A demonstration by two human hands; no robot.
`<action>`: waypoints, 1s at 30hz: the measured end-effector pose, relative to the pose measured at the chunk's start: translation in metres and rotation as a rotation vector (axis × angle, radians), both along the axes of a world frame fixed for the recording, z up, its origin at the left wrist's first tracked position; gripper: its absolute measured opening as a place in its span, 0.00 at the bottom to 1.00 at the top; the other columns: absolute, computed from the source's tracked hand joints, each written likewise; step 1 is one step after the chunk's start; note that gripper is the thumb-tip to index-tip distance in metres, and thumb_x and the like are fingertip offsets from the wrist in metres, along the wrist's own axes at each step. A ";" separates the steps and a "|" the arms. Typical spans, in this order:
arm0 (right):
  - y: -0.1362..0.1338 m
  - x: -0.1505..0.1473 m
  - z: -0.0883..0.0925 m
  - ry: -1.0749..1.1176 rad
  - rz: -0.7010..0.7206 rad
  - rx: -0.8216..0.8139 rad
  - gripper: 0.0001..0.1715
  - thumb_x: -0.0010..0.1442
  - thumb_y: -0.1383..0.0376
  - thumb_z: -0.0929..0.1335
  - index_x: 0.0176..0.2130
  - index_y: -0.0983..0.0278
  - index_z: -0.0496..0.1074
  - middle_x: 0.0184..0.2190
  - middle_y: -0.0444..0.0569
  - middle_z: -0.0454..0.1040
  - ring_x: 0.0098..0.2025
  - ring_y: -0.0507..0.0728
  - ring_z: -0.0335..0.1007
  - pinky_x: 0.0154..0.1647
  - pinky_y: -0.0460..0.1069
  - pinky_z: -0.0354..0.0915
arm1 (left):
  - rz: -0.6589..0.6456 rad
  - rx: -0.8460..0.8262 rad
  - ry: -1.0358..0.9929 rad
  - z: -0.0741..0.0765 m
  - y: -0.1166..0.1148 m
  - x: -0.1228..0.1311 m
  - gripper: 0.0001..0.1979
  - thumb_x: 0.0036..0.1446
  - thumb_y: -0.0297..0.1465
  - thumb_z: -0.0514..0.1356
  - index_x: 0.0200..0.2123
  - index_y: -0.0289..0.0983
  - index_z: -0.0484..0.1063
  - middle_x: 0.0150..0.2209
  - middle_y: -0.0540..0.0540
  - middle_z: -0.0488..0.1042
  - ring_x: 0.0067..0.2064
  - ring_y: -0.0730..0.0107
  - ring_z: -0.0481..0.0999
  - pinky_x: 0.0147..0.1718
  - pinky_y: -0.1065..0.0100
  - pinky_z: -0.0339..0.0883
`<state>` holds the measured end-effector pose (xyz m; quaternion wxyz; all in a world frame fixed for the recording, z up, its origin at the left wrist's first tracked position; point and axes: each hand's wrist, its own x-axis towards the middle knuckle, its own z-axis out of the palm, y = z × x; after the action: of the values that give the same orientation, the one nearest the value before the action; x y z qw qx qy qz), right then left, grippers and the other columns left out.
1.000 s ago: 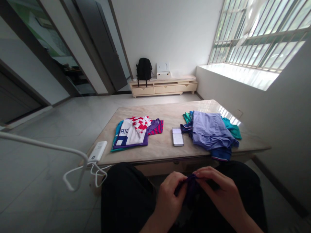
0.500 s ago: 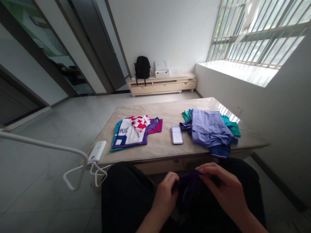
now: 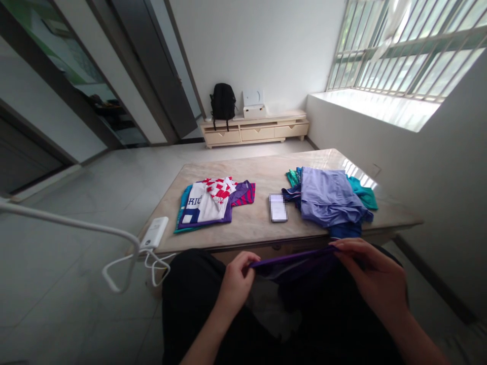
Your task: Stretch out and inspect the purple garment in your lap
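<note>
I'm watching my left hand (image 3: pixel 236 278) and my right hand (image 3: pixel 375 276) both pinching the top edge of a purple garment (image 3: pixel 292 263), fingers closed on the cloth, one hand at each end. The garment is hanging over my lap, just below the near edge of the table (image 3: pixel 258 230), and its held edge is running left to right, rising slightly toward the right hand, so the long axis is lying straight across between the hands and neither is nearer than the other. Below that edge the cloth is drooping into my dark trousers, and I cannot tell how far it reaches. On the table beyond, a phone (image 3: pixel 278 208) is lying between two heaps: a flat stack of shirts (image 3: pixel 213 205) on the left, a looser pile of lilac and blue clothes (image 3: pixel 329 200) on the right, closer to my right hand. A white charger (image 3: pixel 154 233) is sitting at the table's left corner. No containers are showing.
</note>
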<state>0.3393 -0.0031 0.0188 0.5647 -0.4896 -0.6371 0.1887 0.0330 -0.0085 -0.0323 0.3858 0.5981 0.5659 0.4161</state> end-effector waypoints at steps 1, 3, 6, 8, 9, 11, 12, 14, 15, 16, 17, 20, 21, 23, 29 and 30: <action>0.000 0.001 0.000 0.006 -0.005 0.001 0.05 0.62 0.66 0.75 0.40 0.57 0.79 0.40 0.45 0.82 0.43 0.57 0.80 0.45 0.49 0.74 | 0.002 -0.016 -0.009 0.000 0.002 -0.002 0.12 0.53 0.22 0.55 0.37 0.37 0.77 0.41 0.44 0.81 0.44 0.62 0.80 0.47 0.64 0.71; 0.000 0.004 -0.001 0.009 -0.013 -0.005 0.05 0.62 0.66 0.75 0.40 0.57 0.79 0.40 0.45 0.82 0.44 0.57 0.80 0.46 0.49 0.74 | -0.007 -0.047 -0.013 0.001 0.004 -0.005 0.12 0.52 0.23 0.56 0.38 0.36 0.78 0.40 0.44 0.82 0.42 0.62 0.80 0.45 0.65 0.72; 0.002 0.009 -0.002 0.029 -0.034 -0.017 0.04 0.62 0.66 0.75 0.40 0.57 0.79 0.41 0.45 0.82 0.44 0.57 0.80 0.48 0.51 0.73 | -0.032 -0.083 0.021 0.009 0.004 -0.009 0.12 0.53 0.24 0.58 0.38 0.35 0.79 0.38 0.45 0.82 0.39 0.63 0.80 0.41 0.66 0.72; 0.004 0.013 -0.003 0.044 -0.068 -0.019 0.05 0.61 0.65 0.76 0.40 0.57 0.80 0.40 0.45 0.82 0.44 0.57 0.80 0.50 0.51 0.73 | -0.058 -0.125 0.042 0.018 0.001 -0.013 0.11 0.53 0.25 0.60 0.39 0.35 0.79 0.35 0.45 0.81 0.35 0.65 0.79 0.36 0.67 0.71; 0.004 0.016 -0.003 0.046 -0.086 -0.017 0.05 0.61 0.64 0.76 0.40 0.57 0.80 0.40 0.45 0.82 0.43 0.57 0.80 0.50 0.51 0.73 | -0.073 -0.155 0.041 0.024 0.000 -0.016 0.10 0.53 0.26 0.61 0.39 0.34 0.79 0.33 0.46 0.81 0.33 0.66 0.78 0.34 0.68 0.70; 0.006 0.021 -0.004 0.038 -0.116 -0.022 0.05 0.60 0.63 0.76 0.39 0.58 0.81 0.39 0.45 0.82 0.43 0.57 0.80 0.51 0.51 0.73 | -0.104 -0.227 0.008 0.036 -0.002 -0.022 0.11 0.54 0.29 0.62 0.41 0.34 0.78 0.28 0.49 0.78 0.30 0.67 0.77 0.31 0.69 0.69; 0.008 0.023 -0.005 0.036 -0.121 -0.027 0.05 0.60 0.62 0.76 0.39 0.58 0.81 0.39 0.46 0.83 0.43 0.57 0.80 0.51 0.51 0.74 | -0.117 -0.258 -0.018 0.041 -0.003 -0.025 0.11 0.55 0.30 0.63 0.41 0.34 0.78 0.26 0.50 0.77 0.29 0.67 0.77 0.31 0.70 0.68; 0.010 0.025 -0.006 0.045 -0.121 -0.049 0.06 0.59 0.61 0.77 0.39 0.59 0.81 0.38 0.47 0.83 0.41 0.58 0.80 0.50 0.52 0.75 | -0.130 -0.283 -0.047 0.049 -0.003 -0.030 0.10 0.56 0.32 0.63 0.41 0.34 0.77 0.24 0.51 0.75 0.28 0.68 0.77 0.30 0.70 0.68; 0.010 0.025 -0.007 0.056 -0.113 -0.060 0.07 0.59 0.61 0.77 0.39 0.59 0.81 0.38 0.47 0.83 0.41 0.58 0.81 0.49 0.52 0.76 | -0.130 -0.269 -0.048 0.052 -0.003 -0.032 0.10 0.57 0.32 0.63 0.40 0.34 0.77 0.24 0.51 0.75 0.28 0.68 0.76 0.30 0.70 0.68; 0.011 0.024 -0.008 0.067 -0.099 -0.069 0.07 0.59 0.61 0.77 0.39 0.59 0.81 0.38 0.47 0.83 0.40 0.58 0.81 0.48 0.51 0.76 | -0.122 -0.237 -0.038 0.053 -0.003 -0.033 0.08 0.57 0.31 0.62 0.39 0.34 0.77 0.27 0.50 0.76 0.28 0.69 0.76 0.30 0.70 0.67; 0.011 0.023 -0.009 0.079 -0.079 -0.074 0.06 0.59 0.62 0.77 0.39 0.59 0.81 0.38 0.47 0.83 0.40 0.58 0.81 0.47 0.51 0.77 | -0.108 -0.191 -0.017 0.054 -0.002 -0.034 0.07 0.56 0.30 0.62 0.38 0.35 0.77 0.29 0.49 0.77 0.28 0.70 0.75 0.30 0.70 0.67; 0.009 0.017 -0.008 0.094 0.011 -0.060 0.06 0.60 0.65 0.76 0.39 0.57 0.79 0.39 0.45 0.82 0.41 0.56 0.81 0.44 0.47 0.77 | -0.043 -0.035 0.098 0.054 0.000 -0.034 0.06 0.55 0.27 0.60 0.35 0.37 0.77 0.36 0.48 0.77 0.31 0.70 0.75 0.32 0.70 0.67; 0.008 0.015 -0.007 0.093 0.046 -0.050 0.06 0.60 0.66 0.76 0.40 0.57 0.79 0.39 0.45 0.82 0.42 0.55 0.81 0.43 0.46 0.76 | -0.019 0.006 0.144 0.054 0.001 -0.034 0.06 0.54 0.26 0.60 0.34 0.37 0.78 0.36 0.48 0.76 0.33 0.69 0.75 0.34 0.69 0.67; 0.004 0.011 -0.005 0.086 0.109 -0.027 0.07 0.61 0.68 0.75 0.40 0.57 0.78 0.40 0.45 0.81 0.43 0.55 0.80 0.44 0.45 0.76 | 0.016 0.069 0.221 0.055 0.003 -0.033 0.08 0.54 0.25 0.59 0.34 0.38 0.78 0.35 0.49 0.76 0.35 0.68 0.76 0.36 0.68 0.67; -0.009 0.004 0.003 0.009 0.247 0.001 0.11 0.63 0.73 0.73 0.42 0.57 0.77 0.41 0.46 0.80 0.44 0.56 0.79 0.48 0.49 0.73 | 0.099 0.178 0.331 0.056 0.011 -0.031 0.10 0.52 0.22 0.57 0.33 0.38 0.77 0.31 0.50 0.71 0.33 0.68 0.73 0.35 0.68 0.65; -0.010 0.003 0.005 -0.003 0.259 0.006 0.12 0.63 0.74 0.73 0.42 0.57 0.77 0.41 0.46 0.80 0.44 0.56 0.79 0.48 0.49 0.73 | 0.109 0.184 0.340 0.055 0.012 -0.031 0.10 0.51 0.22 0.57 0.32 0.38 0.77 0.29 0.51 0.70 0.32 0.69 0.72 0.35 0.68 0.64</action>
<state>0.3425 -0.0135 0.0240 0.5362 -0.4016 -0.6963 0.2576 0.0016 0.0035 0.0232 0.2051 0.6610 0.6140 0.3794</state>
